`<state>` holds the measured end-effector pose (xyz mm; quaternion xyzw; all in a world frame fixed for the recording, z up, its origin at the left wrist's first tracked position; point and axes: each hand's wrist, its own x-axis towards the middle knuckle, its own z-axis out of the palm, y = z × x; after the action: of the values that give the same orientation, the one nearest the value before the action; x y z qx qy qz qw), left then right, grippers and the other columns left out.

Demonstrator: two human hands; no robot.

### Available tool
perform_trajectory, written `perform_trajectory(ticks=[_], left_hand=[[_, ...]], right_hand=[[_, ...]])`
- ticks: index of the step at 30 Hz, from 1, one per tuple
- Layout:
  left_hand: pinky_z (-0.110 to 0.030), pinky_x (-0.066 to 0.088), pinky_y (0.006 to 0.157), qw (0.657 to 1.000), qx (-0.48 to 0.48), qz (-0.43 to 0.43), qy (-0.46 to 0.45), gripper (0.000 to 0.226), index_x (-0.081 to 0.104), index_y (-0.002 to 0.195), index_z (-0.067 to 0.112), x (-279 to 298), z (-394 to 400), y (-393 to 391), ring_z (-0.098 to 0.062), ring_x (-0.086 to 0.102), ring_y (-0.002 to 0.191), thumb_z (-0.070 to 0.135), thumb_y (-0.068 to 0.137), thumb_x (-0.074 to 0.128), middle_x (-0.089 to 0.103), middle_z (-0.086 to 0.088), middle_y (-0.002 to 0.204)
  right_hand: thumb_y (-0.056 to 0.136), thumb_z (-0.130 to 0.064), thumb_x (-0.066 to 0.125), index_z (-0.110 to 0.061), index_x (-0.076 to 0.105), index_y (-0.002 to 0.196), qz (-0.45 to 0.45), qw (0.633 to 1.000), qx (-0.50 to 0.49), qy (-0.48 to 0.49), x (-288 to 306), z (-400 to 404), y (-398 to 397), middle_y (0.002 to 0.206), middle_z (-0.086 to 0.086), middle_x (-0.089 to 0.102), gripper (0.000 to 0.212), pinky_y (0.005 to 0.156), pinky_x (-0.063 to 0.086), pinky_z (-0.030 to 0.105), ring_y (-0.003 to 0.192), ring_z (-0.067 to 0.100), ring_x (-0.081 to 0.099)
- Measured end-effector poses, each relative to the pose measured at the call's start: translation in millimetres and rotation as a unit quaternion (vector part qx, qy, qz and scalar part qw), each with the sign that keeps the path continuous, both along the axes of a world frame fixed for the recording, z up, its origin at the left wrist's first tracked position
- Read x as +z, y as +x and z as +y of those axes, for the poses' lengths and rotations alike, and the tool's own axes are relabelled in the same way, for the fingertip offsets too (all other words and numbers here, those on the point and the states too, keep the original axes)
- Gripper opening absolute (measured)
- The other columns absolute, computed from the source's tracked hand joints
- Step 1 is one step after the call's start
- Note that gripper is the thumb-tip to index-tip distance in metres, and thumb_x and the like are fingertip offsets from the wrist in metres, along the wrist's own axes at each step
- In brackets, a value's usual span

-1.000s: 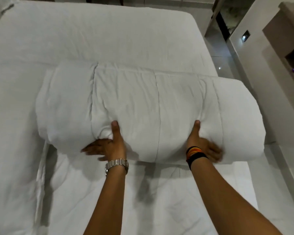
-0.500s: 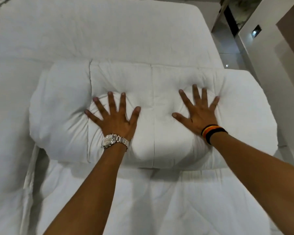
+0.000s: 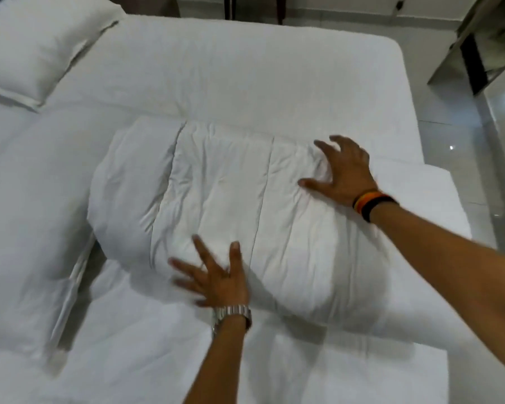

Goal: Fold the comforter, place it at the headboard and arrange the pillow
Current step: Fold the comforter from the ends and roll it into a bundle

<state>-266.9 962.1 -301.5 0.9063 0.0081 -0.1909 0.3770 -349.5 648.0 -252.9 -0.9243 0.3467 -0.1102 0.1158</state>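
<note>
The white comforter lies as a thick rolled bundle across the middle of the bed, its unrolled end spread flat toward me. My left hand, with a metal watch, rests fingers spread against the near side of the roll. My right hand, with dark wristbands, presses palm down on the far right top of the roll. Neither hand grips anything. A white pillow lies at the far left corner of the bed.
The bed with its white sheet stretches away behind the roll. Its right edge drops to a glossy tiled floor. Dark furniture stands at the upper right.
The roll has turned so it lies at an angle. My left hand slid down to its near side and my right hand moved to its far right. The pillow has come into view.
</note>
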Motion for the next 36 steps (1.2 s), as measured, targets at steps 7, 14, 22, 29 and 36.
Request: perform_trajectory(ticks=[7, 14, 22, 29, 36], left_hand=[[-0.054, 0.025, 0.121, 0.95, 0.203, 0.157, -0.181, 0.12, -0.003, 0.156, 0.061, 18.9, -37.7, -43.8, -0.028, 0.004, 0.16, 0.064, 0.066, 0.077, -0.017, -0.004, 0.173], [-0.05, 0.019, 0.125, 0.951, 0.233, 0.123, -0.163, 0.14, -0.011, 0.152, 0.065, -24.1, -40.1, -27.0, -0.022, 0.001, 0.159, 0.084, 0.048, 0.081, -0.004, 0.009, 0.173], [-0.058, 0.034, 0.118, 0.949, 0.233, 0.142, -0.158, 0.14, -0.008, 0.14, 0.08, -11.2, -30.4, -23.4, -0.04, 0.029, 0.151, 0.094, 0.029, 0.076, 0.016, -0.013, 0.17], [-0.036, 0.037, 0.113, 0.928, 0.196, 0.105, -0.299, 0.119, 0.011, 0.16, 0.053, 58.8, -17.5, -10.4, -0.024, 0.043, 0.144, 0.059, 0.065, 0.083, 0.033, 0.004, 0.165], [-0.022, 0.033, 0.102, 0.932, 0.082, 0.079, -0.345, 0.099, 0.029, 0.157, 0.052, 150.2, 48.1, 52.2, -0.013, 0.043, 0.137, 0.054, 0.076, 0.085, 0.036, 0.007, 0.159]], right_hand=[[0.043, -0.105, 0.067, -0.052, -0.008, 0.163, 0.244, 0.938, 0.078, 0.233, 6.6, -89.9, 82.7, 0.172, 0.004, 0.032, 0.152, 0.127, 0.029, 0.05, 0.157, 0.029, 0.032], [0.039, -0.112, 0.054, -0.064, -0.023, 0.152, 0.224, 0.934, 0.059, 0.272, -105.6, -92.0, 93.9, 0.176, 0.004, 0.019, 0.146, 0.126, 0.012, 0.066, 0.16, 0.028, 0.026], [0.035, -0.109, 0.061, -0.048, 0.003, 0.165, 0.207, 0.924, 0.028, 0.319, -82.4, -86.9, 93.2, 0.168, 0.002, 0.039, 0.155, 0.122, 0.035, 0.05, 0.149, 0.032, 0.044], [0.053, -0.092, 0.08, -0.044, 0.043, 0.155, 0.062, 0.914, 0.022, 0.401, -26.9, -43.6, 52.6, 0.151, -0.016, 0.056, 0.118, 0.121, 0.039, 0.045, 0.137, 0.012, 0.054], [0.05, -0.1, 0.069, -0.034, 0.033, 0.164, -0.102, 0.889, -0.034, 0.444, 63.2, 81.6, 2.2, 0.155, -0.018, 0.042, 0.137, 0.118, 0.031, 0.032, 0.143, 0.01, 0.043]])
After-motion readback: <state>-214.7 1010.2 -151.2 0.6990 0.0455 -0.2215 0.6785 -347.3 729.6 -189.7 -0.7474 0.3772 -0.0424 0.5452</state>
